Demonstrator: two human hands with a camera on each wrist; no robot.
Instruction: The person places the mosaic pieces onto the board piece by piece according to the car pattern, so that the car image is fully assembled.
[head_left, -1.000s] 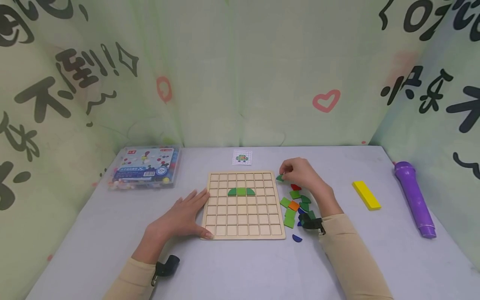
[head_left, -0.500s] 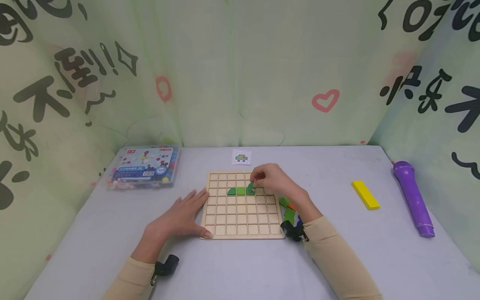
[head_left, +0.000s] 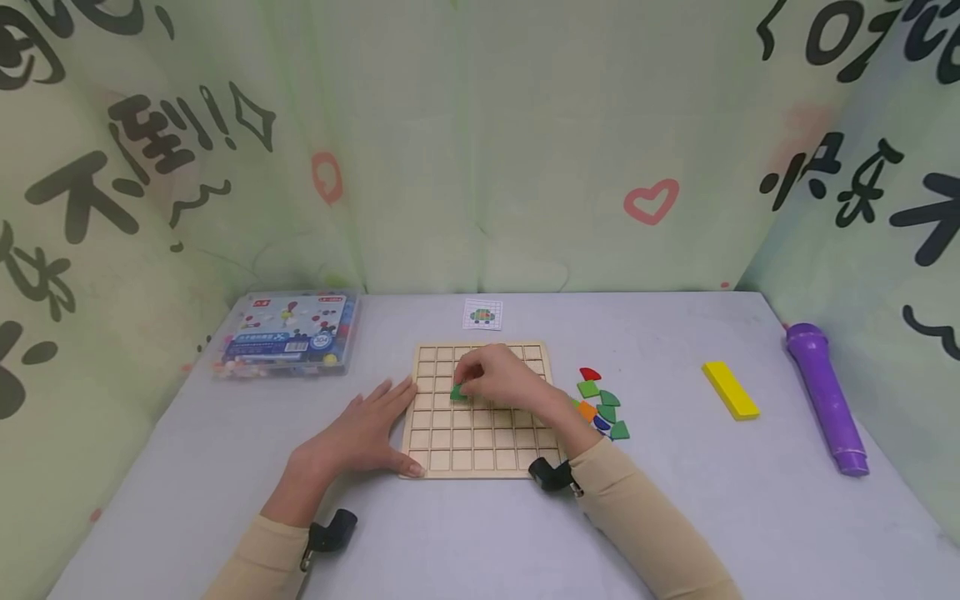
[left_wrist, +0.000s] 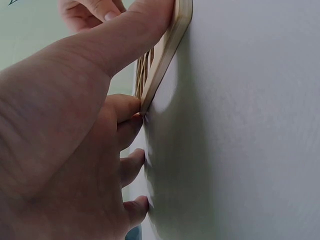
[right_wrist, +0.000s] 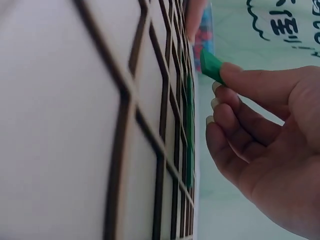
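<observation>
My left hand [head_left: 366, 431] lies with spread fingers along the left side of the wooden grid board [head_left: 483, 460]. Its thumb touches the front left corner, and the left wrist view shows the board's edge [left_wrist: 167, 60] close under that thumb. Over the board's upper middle, my right hand [head_left: 498, 377] pinches a small green tile [head_left: 457, 392] between thumb and index finger. In the right wrist view this tile [right_wrist: 211, 65] is held above the grid. Other green tiles [right_wrist: 189, 130] sit in the board there; the head view hides them behind the right hand.
Loose tiles, including a red tile [head_left: 590, 374] and an orange tile [head_left: 587, 411], lie right of the board. Behind it is a small pattern card [head_left: 482, 315]. A plastic box [head_left: 288, 333] stands back left; a yellow block [head_left: 731, 390] and purple microphone [head_left: 827, 400] lie right.
My right hand has carried the green tile from beside the loose tiles leftward across the board, stopping above its upper middle. The left hand stays in place.
</observation>
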